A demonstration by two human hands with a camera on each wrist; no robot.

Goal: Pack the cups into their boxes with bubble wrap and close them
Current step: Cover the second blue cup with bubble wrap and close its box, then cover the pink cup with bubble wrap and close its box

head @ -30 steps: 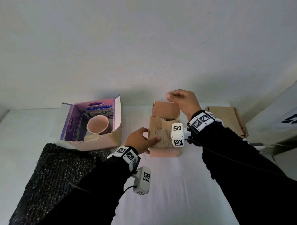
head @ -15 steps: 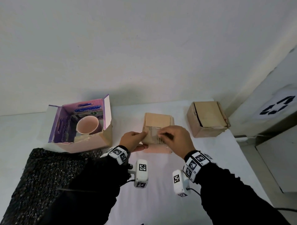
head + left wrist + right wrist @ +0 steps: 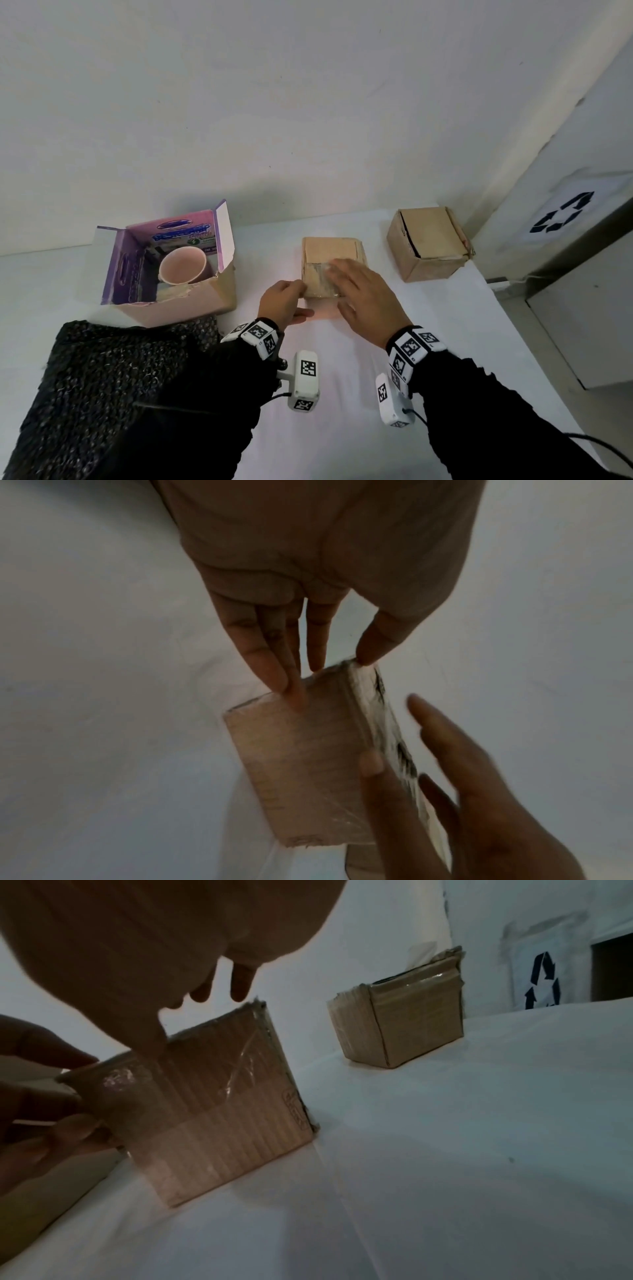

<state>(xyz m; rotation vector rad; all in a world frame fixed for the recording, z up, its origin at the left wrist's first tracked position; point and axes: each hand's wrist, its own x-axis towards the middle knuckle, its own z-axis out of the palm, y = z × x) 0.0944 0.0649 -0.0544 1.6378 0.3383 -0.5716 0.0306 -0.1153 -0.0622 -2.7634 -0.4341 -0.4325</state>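
The small cardboard box (image 3: pixel 330 255) sits near the middle of the white table (image 3: pixel 462 342), its top flaps folded down and a strip of clear tape across its near edge. The right hand (image 3: pixel 366 298) lies flat on the box's near top with fingers stretched out, the thumb down the front face. The left hand (image 3: pixel 282 303) holds the box's left near corner, fingertips (image 3: pixel 277 680) on the side wall and thumb at the top edge, fingers nearly straight. To the right, well apart, stands a second closed cardboard box (image 3: pixel 428 243). To the left, an open purple box (image 3: pixel 164 260) holds a pink cup (image 3: pixel 183 269). A dark sheet of bubble wrap (image 3: pixel 102 394) lies in front of it, under the left sleeve.
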